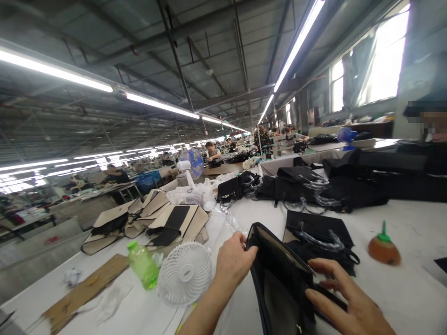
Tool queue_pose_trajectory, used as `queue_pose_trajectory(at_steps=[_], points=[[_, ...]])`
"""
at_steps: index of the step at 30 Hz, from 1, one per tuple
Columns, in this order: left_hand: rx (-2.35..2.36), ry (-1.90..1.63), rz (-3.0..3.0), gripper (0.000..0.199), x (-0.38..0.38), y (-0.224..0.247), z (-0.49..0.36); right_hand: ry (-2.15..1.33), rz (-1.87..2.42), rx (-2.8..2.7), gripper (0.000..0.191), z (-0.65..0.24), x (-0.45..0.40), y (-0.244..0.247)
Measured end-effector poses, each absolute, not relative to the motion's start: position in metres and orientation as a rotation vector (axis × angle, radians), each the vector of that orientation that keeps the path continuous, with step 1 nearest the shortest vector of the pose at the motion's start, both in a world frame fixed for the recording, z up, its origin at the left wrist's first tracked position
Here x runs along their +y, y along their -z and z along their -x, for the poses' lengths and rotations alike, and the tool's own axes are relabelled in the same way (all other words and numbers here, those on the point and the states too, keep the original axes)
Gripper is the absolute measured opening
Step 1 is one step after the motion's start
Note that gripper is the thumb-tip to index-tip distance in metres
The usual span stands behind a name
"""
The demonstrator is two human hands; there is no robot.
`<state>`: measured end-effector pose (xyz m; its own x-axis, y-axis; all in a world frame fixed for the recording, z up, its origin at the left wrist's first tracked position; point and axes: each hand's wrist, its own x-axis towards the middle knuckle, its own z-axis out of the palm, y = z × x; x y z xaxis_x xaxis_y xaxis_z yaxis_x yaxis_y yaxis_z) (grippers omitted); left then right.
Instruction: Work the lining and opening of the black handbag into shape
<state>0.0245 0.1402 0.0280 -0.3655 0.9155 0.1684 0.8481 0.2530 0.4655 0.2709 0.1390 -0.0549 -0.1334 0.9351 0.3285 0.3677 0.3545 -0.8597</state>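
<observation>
A black handbag is spread at its mouth in front of me, and its dark lining shows. My left hand is closed on the bag's far left rim, thumb on the near side and fingers partly hidden behind. At the bag's right side, my right hand has thumb and fingers closed about the edge of the right panel. Just beyond lies another black bag with a plastic-wrapped handle. A white fan is beside my left forearm.
To the left are a green bottle, a cardboard strip and beige-and-black bag pieces. An amber oil bottle with a green spout stands right. More black bags lie along the back. A person sits far right; others work farther off.
</observation>
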Motion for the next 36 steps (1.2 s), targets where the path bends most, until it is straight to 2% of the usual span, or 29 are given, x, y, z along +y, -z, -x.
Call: queue_pose_trajectory(at_steps=[4, 6, 12, 18, 22, 27, 36], points=[[2.333, -0.706, -1.969, 0.049, 0.14, -0.042, -0.026, -0.758, 1.213, -1.764, 0.041, -0.271, 0.141, 0.053], [2.237, -0.613, -2.259, 0.055, 0.144, -0.051, -0.03, -0.77, 1.191, -1.768, 0.037, -0.268, 0.14, 0.047], [1.667, -0.369, -2.759, 0.03, 0.167, -0.066, -0.046, -0.815, 1.156, -1.752, 0.034, -0.264, 0.14, 0.037], [1.572, -0.474, -2.769, 0.027, 0.184, -0.055, -0.037, -0.831, 1.211, -1.761, 0.033, -0.261, 0.15, 0.039], [1.643, -0.414, -2.765, 0.026, 0.189, -0.055, -0.033, -0.883, 1.189, -1.735, 0.029, -0.259, 0.154, 0.037], [1.703, -0.373, -2.774, 0.026, 0.19, -0.056, -0.031, -1.029, 1.195, -1.701, 0.033, -0.262, 0.158, 0.035], [1.553, -0.351, -2.64, 0.012, 0.196, -0.049, -0.033, -0.902, 1.198, -1.702, 0.03, -0.262, 0.165, 0.034]])
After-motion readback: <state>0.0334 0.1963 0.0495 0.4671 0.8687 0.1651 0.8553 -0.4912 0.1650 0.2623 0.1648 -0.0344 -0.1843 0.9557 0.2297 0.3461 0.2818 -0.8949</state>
